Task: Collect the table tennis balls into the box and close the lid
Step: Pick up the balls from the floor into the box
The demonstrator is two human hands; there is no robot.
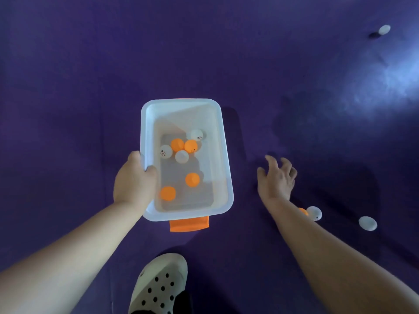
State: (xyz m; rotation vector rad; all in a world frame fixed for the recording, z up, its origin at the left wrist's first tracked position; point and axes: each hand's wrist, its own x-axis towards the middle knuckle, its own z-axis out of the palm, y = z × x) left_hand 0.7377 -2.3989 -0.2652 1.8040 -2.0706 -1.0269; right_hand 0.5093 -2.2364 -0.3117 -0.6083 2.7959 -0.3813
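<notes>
A translucent white box with an orange latch at its near end is held above the purple floor. My left hand grips its left rim, thumb hooked over the edge. Inside lie several orange and white table tennis balls. My right hand hovers to the right of the box with fingers spread, holding nothing. On the floor at the right lie a white ball, another white ball, and an orange ball partly hidden behind my right forearm. No lid is in view.
A further white ball lies far off at the upper right on the purple floor. My foot in a pale perforated clog stands at the bottom centre. A bright patch of light falls on the floor at right.
</notes>
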